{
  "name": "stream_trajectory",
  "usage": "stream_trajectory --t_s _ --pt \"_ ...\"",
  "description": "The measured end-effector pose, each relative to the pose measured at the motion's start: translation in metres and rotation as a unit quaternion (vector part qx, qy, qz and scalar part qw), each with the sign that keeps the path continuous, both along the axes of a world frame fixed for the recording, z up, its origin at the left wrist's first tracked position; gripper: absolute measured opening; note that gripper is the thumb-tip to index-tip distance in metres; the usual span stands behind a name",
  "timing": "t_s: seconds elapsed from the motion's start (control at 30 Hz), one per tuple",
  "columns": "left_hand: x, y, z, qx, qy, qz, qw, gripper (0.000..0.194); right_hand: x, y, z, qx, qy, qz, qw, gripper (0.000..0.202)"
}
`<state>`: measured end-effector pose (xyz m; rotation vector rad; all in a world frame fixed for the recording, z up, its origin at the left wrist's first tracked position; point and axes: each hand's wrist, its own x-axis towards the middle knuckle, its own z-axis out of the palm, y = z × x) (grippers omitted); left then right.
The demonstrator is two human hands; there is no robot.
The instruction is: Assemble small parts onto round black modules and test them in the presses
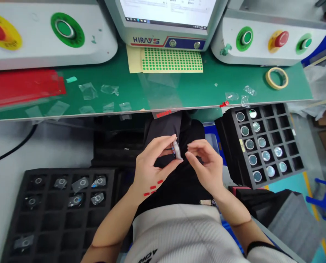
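Note:
My left hand [154, 164] pinches a small round part [176, 149] between thumb and fingers, above my lap. The part is turned nearly edge-on, with a pale grey rim and a bit of blue; its exact kind is unclear. Just right of it hovers my right hand [205, 162], fingers curled, with a small gap between thumb and index fingertips and nothing visible in them. Several small red stickers [152, 187] are stuck near my left wrist. At lower left, a black foam tray [52, 221] holds several ring-shaped parts [82, 182] in clear wrap.
Another black tray [271, 129] at right holds several round glassy discs [250, 144]. On the green bench [207, 86] lie a tape roll [277, 78], green dot stickers [172, 60], plastic scraps [88, 91] and red sheets [23, 86]. A monitor [165, 36] stands between button panels [272, 44].

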<state>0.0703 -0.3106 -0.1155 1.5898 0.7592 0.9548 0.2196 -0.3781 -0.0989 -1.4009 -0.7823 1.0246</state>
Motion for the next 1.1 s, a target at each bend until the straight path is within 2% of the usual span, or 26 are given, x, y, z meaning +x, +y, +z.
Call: stream_trajectory --t_s 0.07,0.13,0.23,0.47,0.63,0.8,1.1 --pt "0.004 -0.001 0.001 0.016 0.030 0.041 0.999 0.051 -0.005 -0.006 0.006 0.052 -0.131 0.013 0.990 0.008" --pt "0.008 0.000 0.002 0.058 0.064 0.098 0.992 0.047 -0.011 -0.011 0.009 0.078 -0.172 0.066 0.980 0.009" --pt "0.011 0.003 0.005 0.128 0.093 0.152 0.976 0.045 -0.020 -0.015 0.008 0.089 -0.184 0.096 0.974 0.010" --pt "0.010 0.001 0.015 0.254 0.160 0.183 0.936 0.048 -0.028 -0.011 0.007 0.051 -0.120 0.085 0.988 0.009" --pt "0.011 0.000 0.016 0.330 0.192 0.205 0.901 0.053 -0.029 -0.011 0.010 0.066 -0.179 0.071 0.979 0.008" --pt "0.011 0.001 0.015 0.347 0.192 0.204 0.895 0.056 -0.030 -0.013 0.009 0.137 -0.237 0.061 0.960 0.011" --pt "0.011 -0.003 0.017 0.325 0.191 0.203 0.904 0.055 -0.030 -0.013 0.007 0.156 -0.249 0.081 0.952 0.013"
